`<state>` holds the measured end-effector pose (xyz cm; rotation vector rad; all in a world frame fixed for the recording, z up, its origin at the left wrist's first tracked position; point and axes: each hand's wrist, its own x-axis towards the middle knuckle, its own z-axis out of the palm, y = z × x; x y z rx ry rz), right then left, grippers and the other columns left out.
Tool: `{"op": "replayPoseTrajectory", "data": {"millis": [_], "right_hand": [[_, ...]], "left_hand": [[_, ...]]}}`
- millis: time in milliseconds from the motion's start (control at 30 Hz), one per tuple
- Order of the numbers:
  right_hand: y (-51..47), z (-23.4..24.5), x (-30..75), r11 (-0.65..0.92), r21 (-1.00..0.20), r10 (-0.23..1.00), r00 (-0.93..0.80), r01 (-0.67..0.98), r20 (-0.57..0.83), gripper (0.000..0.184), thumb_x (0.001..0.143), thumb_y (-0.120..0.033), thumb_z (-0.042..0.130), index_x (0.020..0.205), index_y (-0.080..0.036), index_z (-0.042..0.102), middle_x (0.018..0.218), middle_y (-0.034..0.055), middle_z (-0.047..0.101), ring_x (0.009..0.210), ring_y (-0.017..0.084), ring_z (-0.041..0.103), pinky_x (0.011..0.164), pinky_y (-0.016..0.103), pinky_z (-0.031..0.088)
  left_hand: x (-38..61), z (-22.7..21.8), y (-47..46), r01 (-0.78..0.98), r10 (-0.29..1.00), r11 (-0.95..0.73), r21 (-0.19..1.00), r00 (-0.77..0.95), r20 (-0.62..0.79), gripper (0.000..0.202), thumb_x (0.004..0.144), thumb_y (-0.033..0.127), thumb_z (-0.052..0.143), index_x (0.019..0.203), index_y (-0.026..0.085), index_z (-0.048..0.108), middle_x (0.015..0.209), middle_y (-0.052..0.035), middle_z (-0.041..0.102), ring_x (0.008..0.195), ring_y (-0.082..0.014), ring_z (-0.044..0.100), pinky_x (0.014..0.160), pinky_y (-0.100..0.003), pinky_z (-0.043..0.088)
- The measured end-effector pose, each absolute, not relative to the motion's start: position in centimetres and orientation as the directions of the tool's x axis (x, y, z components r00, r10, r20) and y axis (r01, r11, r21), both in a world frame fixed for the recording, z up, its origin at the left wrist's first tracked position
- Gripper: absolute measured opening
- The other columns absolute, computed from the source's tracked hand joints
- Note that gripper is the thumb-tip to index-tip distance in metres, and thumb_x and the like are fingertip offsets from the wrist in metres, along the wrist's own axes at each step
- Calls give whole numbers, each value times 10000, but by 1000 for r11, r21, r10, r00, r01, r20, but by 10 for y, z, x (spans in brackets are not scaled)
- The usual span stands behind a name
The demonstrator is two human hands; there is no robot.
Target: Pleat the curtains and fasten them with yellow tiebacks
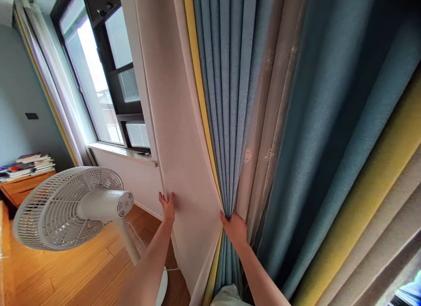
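Note:
A tall curtain (184, 135) hangs in front of me, with a white panel, a yellow stripe and bunched blue pleats (230, 100). My left hand (167, 206) rests on the left edge of the white panel, thumb apart and fingers curled round the edge behind the cloth. My right hand (234, 229) is closed on the gathered blue and beige folds low down, fingers tucked into the pleats. Both forearms reach up from the bottom of the view.
A white pedestal fan (70, 207) stands close on my left over a wooden floor (75, 271). Behind it are a window (105, 73) with a white sill and a wooden cabinet (23, 185) bearing stacked books. More blue, yellow and beige curtain fills the right.

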<state>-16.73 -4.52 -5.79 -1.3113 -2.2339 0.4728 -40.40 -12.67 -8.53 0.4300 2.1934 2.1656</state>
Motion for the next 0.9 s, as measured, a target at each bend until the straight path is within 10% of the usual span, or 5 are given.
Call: {"op": "replayPoseTrajectory", "data": {"millis": [167,433,667,900], "right_hand": [[-44,-56,-166,462,-535,886,-386,707,256,332,819,-423,417,884,-146,590,783,92,664,753,215,626,586,248,398],[-45,-56,-165,455,-497,890,-381,739,250,347,823,-438,410,848,-151,603,775,100,667,748,214,630,591,250,402],[-45,-55,-164,458,-470,889,-390,755,240,350,825,-436,408,817,-147,603,760,103,666,735,212,634,585,245,404],[-41,-61,-167,449,-486,893,-372,750,252,370,827,-455,390,837,-148,597,749,98,660,715,213,626,568,251,401]], "left_hand": [[-443,-94,-131,132,560,-55,990,-817,140,733,722,649,390,1255,147,364,1185,-146,510,1087,-248,498,910,-371,409],[-438,-103,-113,231,541,-112,967,-802,254,747,703,557,523,1311,204,269,1357,-140,334,1171,-242,424,919,-352,403],[-425,-88,-89,305,653,-132,943,-689,314,448,676,490,544,994,174,554,1020,-91,609,966,-211,554,839,-344,437],[-406,-79,-100,348,503,-21,937,-806,311,303,693,477,512,789,190,493,725,-24,559,671,-163,532,627,-297,427]]}}
